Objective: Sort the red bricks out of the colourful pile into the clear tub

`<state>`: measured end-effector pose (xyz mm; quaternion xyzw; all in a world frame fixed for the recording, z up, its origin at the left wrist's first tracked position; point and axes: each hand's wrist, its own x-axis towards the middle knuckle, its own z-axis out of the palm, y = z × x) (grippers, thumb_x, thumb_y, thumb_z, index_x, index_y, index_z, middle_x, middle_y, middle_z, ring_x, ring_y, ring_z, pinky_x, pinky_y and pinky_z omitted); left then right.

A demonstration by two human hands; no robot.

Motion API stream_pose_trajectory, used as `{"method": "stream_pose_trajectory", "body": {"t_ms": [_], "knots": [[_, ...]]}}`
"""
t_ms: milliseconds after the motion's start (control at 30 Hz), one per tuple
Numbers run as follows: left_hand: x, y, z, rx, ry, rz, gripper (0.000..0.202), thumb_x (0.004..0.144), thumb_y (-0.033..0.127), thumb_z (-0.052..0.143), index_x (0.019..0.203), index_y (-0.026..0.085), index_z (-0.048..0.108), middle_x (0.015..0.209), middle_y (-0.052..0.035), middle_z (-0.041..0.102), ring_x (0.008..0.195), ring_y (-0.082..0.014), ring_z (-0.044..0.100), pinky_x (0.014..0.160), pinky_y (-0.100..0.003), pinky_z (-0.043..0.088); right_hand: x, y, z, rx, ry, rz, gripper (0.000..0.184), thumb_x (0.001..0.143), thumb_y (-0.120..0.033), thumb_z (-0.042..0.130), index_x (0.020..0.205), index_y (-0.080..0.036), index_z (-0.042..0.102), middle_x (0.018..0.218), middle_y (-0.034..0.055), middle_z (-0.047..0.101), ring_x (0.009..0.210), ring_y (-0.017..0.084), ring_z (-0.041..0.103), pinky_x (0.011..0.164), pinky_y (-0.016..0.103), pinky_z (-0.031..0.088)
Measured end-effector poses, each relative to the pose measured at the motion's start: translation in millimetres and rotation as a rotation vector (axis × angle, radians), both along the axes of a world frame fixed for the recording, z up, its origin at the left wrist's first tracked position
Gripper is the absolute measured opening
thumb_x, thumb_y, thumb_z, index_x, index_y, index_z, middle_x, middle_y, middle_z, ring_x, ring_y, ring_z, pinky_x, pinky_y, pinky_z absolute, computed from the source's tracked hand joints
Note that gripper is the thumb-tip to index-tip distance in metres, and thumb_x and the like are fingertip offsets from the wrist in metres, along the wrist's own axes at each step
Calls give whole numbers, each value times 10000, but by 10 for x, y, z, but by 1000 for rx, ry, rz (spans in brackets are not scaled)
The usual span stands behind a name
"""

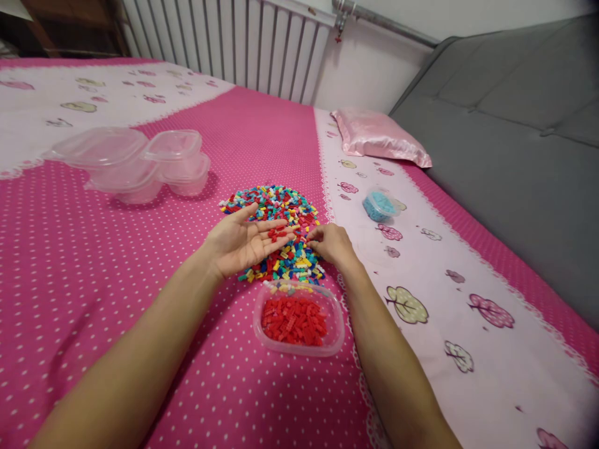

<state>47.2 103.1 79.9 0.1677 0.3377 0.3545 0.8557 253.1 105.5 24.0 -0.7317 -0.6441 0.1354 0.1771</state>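
My left hand point(246, 243) is palm up over the pile, its fingers stretched out, with several small red toy bricks point(277, 234) resting on them. Just right of its fingertips, my right hand point(331, 242) is closed in a pinch at the pile's right edge; whatever is between its fingertips is too small to make out. The pile of mixed toy bricks point(299, 265) is red, yellow, blue, green and white, partly hidden by my hands. Nearer to me stands a clear plastic tub point(337, 337) with many red bricks point(294, 321) in it.
Clear plastic containers point(112, 149) are stacked at the left. A small clear tub with light blue pieces point(380, 204) stands to the right. A pink pillow point(379, 138) lies farther back, beside the grey headboard point(505, 118). A white radiator point(224, 47) stands behind the pink bedspread point(224, 386).
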Motion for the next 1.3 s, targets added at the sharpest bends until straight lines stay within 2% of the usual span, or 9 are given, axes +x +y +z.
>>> {"method": "stream_pose_trajectory", "body": {"t_ms": [200, 400, 600, 800, 867, 933, 1067, 1200, 1300], "knots": [[-19, 13, -25, 4, -46, -30, 610, 962, 373, 331, 1411, -38, 297, 1110, -278, 633, 1008, -303, 668, 806, -331, 580, 62, 36, -30, 172, 163, -25, 121, 731, -197, 673, 838, -208, 729, 827, 36, 736, 758, 178, 668, 743, 304, 511], [-1, -1, -16, 28, -12, -66, 628, 971, 398, 287, 1392, -67, 332, 1046, -259, 659, 955, -280, 686, 806, -303, 564, -59, 10, 134, 415, 533, 208, 161, 763, -252, 659, 883, -163, 720, 856, 44, 739, 738, 146, 663, 710, 274, 508], [14, -4, -37, 45, -11, -76, 622, 978, 400, 267, 1384, -65, 341, 965, -225, 679, 869, -260, 702, 809, -309, 560, -190, -81, 250, 465, 540, 376, 164, 799, -277, 657, 915, -190, 735, 906, 43, 731, 824, 148, 659, 725, 275, 506], [12, 6, -61, 34, -81, -53, 560, 977, 369, 300, 1387, -8, 353, 1038, -227, 673, 911, -257, 695, 832, -337, 564, -218, -101, 285, 422, 485, 494, 208, 857, -261, 581, 993, -217, 731, 1023, 48, 722, 972, 163, 644, 816, 294, 513], [6, 6, -59, 23, -70, -56, 579, 972, 383, 308, 1381, -24, 357, 1045, -243, 664, 967, -285, 683, 822, -335, 568, -192, -75, 256, 449, 509, 454, 254, 874, -253, 548, 1067, -211, 707, 1082, 49, 712, 992, 159, 645, 858, 297, 506], [-2, 7, -56, 14, -55, -53, 608, 968, 396, 315, 1381, -48, 348, 1039, -256, 658, 1015, -308, 666, 822, -328, 568, -148, -36, 202, 459, 538, 350, 280, 870, -231, 536, 1104, -200, 687, 1089, 47, 714, 960, 154, 659, 862, 296, 509], [-18, 17, -56, -9, -81, -39, 610, 965, 389, 328, 1413, -24, 305, 1083, -258, 648, 1066, -316, 646, 829, -334, 570, -68, 32, 73, 349, 475, 182, 293, 807, -107, 538, 1041, -185, 696, 993, 37, 738, 883, 153, 680, 846, 297, 520], [-23, 25, -41, -27, -64, 4, 578, 957, 362, 361, 1390, -20, 328, 1090, -260, 635, 1061, -321, 647, 818, -335, 580, -64, 42, -8, 229, 270, 175, 305, 788, -58, 536, 999, -192, 711, 985, 44, 736, 915, 176, 672, 881, 325, 504], [-25, 24, -29, -32, -41, 24, 562, 954, 353, 371, 1361, -34, 355, 1078, -264, 629, 1063, -331, 642, 803, -332, 588, -73, 38, -46, 192, 136, 194, 344, 802, -66, 535, 1069, -205, 700, 1050, 61, 715, 962, 195, 654, 917, 342, 483]]}}
